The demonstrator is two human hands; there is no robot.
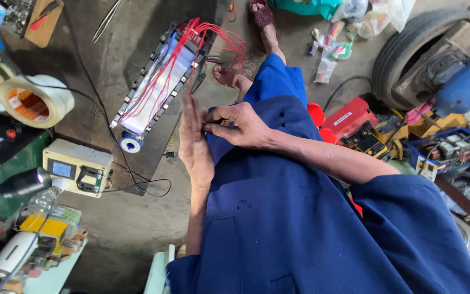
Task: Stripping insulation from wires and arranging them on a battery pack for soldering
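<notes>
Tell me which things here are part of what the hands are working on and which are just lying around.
In hand:
left hand, flat and open
right hand, fingertips pinched against the left palm; what they pinch is too small to tell
battery pack with red wires, nearest

Lying about:
tape roll
small meter box
tyre
red tool case

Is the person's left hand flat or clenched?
Flat: the left hand is held open with fingers straight, while the right hand pinches at its edge.

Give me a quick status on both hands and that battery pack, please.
Left hand open, flat, palm toward right. Right hand pinched at left palm; contents too small to tell. Battery pack with red wires on floor ahead, untouched. Tape roll at its near end.
</notes>
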